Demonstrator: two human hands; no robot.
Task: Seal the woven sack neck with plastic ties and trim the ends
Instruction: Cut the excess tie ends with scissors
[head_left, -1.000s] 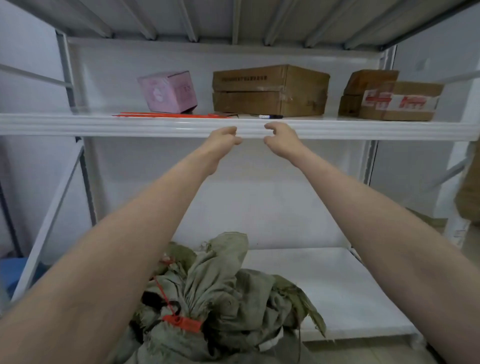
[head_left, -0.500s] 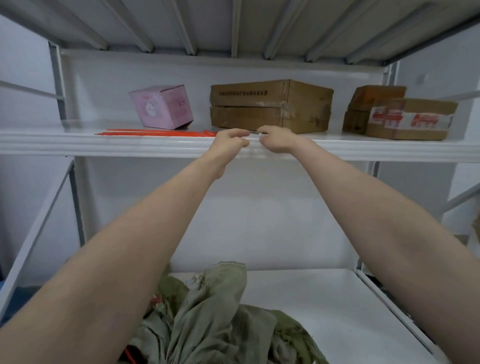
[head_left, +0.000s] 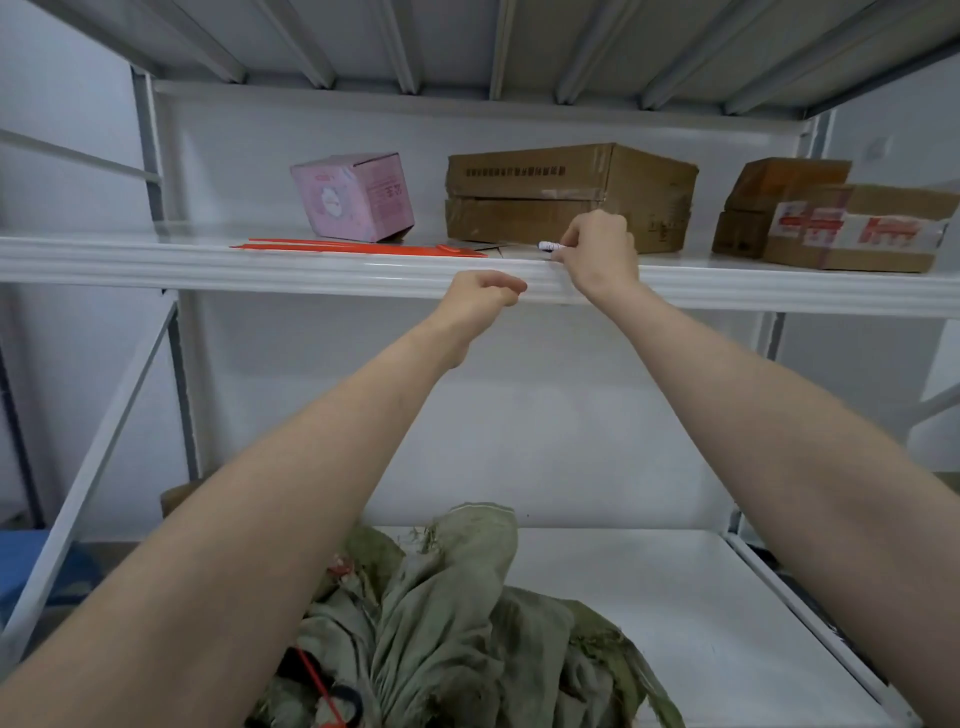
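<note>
White metal shelving rack: an upper shelf with a ribbed front lip and a lower shelf.

Crumpled olive-green woven sack: at the bottom centre, against the front left part of the lower shelf, with its gathered neck standing upright. A thin red plastic tie shows low on the sack's left side; whether it goes round the neck cannot be told.

Flat brown cardboard box: centre of the upper shelf, toward the back.

Stacked brown cardboard boxes with red-printed tape: right end of the upper shelf, well apart from the flat box.

Pink printed carton: left of the flat brown cardboard box, tilted, with one corner raised.

Right hand: reaches over the shelf lip, in front of the flat box. Thumb and forefinger pinch a small white cylindrical object with a dark tip, which points left, just above the shelf surface.

Left hand: in front of the shelf lip, lower than the right hand and just to its left. Fingers are curled in toward the thumb; nothing visible is in them.

Bundle of long orange-red plastic ties: flat on the upper shelf, lengthwise along the front edge, in front of the pink carton. Neither hand touches it.
</note>
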